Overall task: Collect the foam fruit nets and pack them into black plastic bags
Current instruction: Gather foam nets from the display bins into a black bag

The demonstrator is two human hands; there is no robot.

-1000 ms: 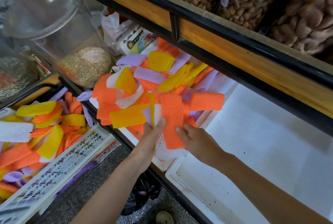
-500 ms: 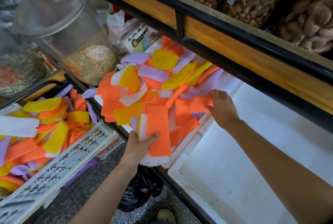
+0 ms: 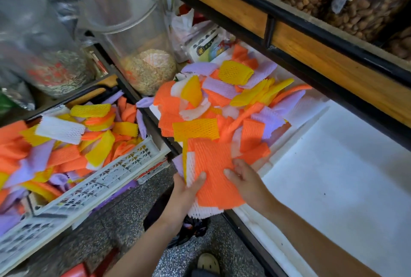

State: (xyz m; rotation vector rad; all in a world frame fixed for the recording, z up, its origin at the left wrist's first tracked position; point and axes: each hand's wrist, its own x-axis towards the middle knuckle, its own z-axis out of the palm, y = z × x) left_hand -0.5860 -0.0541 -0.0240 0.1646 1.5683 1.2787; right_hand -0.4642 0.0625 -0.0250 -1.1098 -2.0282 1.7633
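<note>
On my feed, the foam fruit nets heaped at centre look like soft, matt foam mesh, open-celled and ragged at the cut ends. The crate at 8 o'clock is hard white plastic with a latticed wall and a faint gloss. At 11 o'clock, the tall jar is clear plastic, shiny with reflections. The shelf front at 1 o'clock reads as varnished wood. Its black trim is smooth and dull; I can't tell metal from plastic. The white box at 4 o'clock looks like matt, grainy foam. The floor at 7 o'clock is speckled stone. The black plastic bag at 6 o'clock is thin, crinkled and glossy.
</note>
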